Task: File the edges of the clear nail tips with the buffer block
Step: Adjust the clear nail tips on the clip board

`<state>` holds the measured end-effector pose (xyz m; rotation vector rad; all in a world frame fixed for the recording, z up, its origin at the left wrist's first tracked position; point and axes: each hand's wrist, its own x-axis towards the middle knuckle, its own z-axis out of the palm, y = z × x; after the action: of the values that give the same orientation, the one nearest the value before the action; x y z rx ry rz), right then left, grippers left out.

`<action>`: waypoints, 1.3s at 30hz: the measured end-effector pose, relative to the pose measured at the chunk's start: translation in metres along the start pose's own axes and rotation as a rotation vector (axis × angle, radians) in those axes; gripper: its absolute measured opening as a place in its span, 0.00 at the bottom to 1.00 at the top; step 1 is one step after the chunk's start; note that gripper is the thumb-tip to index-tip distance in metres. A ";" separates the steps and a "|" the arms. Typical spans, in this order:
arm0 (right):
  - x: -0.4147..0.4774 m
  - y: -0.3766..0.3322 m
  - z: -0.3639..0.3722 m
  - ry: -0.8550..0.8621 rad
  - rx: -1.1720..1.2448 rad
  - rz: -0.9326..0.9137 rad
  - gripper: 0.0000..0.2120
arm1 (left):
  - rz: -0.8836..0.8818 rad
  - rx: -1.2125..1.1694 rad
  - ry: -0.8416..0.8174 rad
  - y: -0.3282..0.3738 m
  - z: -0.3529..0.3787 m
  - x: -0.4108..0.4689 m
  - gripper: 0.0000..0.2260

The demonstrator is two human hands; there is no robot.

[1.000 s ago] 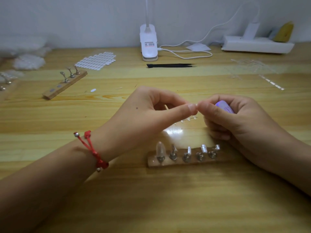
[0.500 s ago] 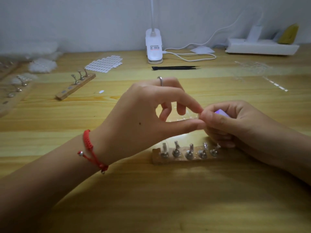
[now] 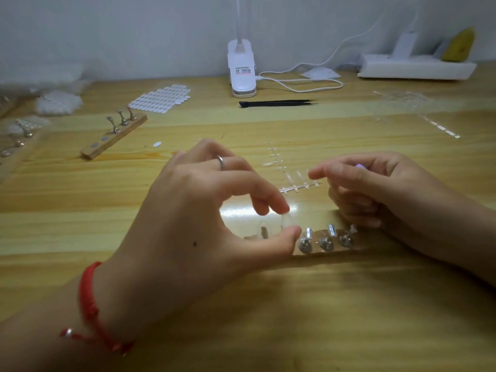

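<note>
a clear nail tip (image 3: 285, 220) is pinched between the thumb and first finger of the left hand (image 3: 204, 224), low over the wooden holder (image 3: 315, 251) with its little metal stands. that grip is tight on the tip. the right hand (image 3: 375, 189) is just beside it, its grip curled round a purple buffer block (image 3: 359, 165) that is mostly hidden. a strip of clear tips (image 3: 298, 187) lies on the tabletop (image 3: 268, 318) between the hands. a white lamp base (image 3: 241, 73) and black tweezers (image 3: 276, 103) sit far back.

Only lilac sliver of buffer block (image 3: 359, 166) peeks from right hand (image 3: 375, 189); left hand (image 3: 204, 224) covers left end of wooden holder (image 3: 316, 237); far-left stands (image 3: 16, 140) blurred, cropped by edge.
</note>
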<state>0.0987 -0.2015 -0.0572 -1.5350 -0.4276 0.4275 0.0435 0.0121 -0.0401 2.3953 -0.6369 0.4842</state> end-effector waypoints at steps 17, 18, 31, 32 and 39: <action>-0.001 -0.001 0.002 -0.003 0.000 -0.008 0.10 | -0.058 0.098 -0.091 0.001 0.001 0.001 0.08; 0.000 -0.002 0.002 -0.003 0.000 -0.008 0.10 | -0.056 0.099 -0.094 0.001 0.001 0.001 0.08; 0.002 0.000 -0.003 0.015 0.064 0.029 0.06 | -0.072 0.129 -0.108 0.004 -0.003 0.001 0.11; 0.003 0.000 -0.005 0.020 0.109 0.039 0.06 | -0.099 0.055 -0.101 0.004 -0.006 0.002 0.13; 0.005 -0.002 -0.011 0.048 0.354 0.085 0.07 | -0.268 -0.124 -0.109 -0.026 -0.006 0.031 0.12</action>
<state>0.1084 -0.2086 -0.0556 -1.2196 -0.2347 0.5026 0.0821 0.0241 -0.0334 2.3535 -0.3713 0.1952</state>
